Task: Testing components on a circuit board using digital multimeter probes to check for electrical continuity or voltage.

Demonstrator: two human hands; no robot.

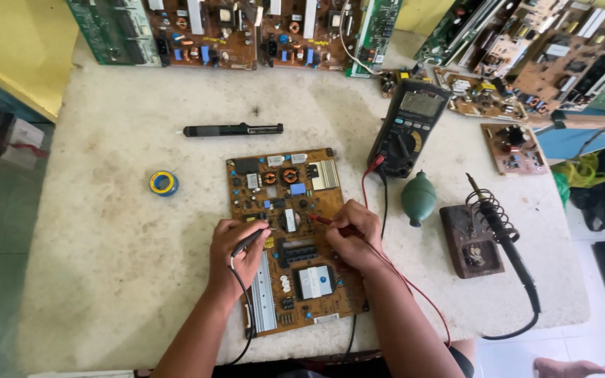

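Probing step: left hand [236, 253] pinches black probe [248, 240], right hand [353, 234] pinches red probe [325, 221], both tips on power supply board [292, 238] mid-desk [106, 231]. Next likely needs steady tips and a glance at multimeter [409, 126].

An electronics repair workshop: stacked circuit boards [218, 35], multimeter [407, 126], soldering iron [502, 238].

Hands: 2, a left hand [238, 250] and a right hand [353, 234]
Probes: 2, a black probe [248, 241] and a red probe [323, 220]
Circuit board on the table: 1, a brown board [290, 231]
Multimeter [407, 129]: 1
Soldering iron [509, 248]: 1
Green blower bulb [419, 198]: 1
Solder reel [164, 183]: 1
Black desoldering pump [232, 129]: 1
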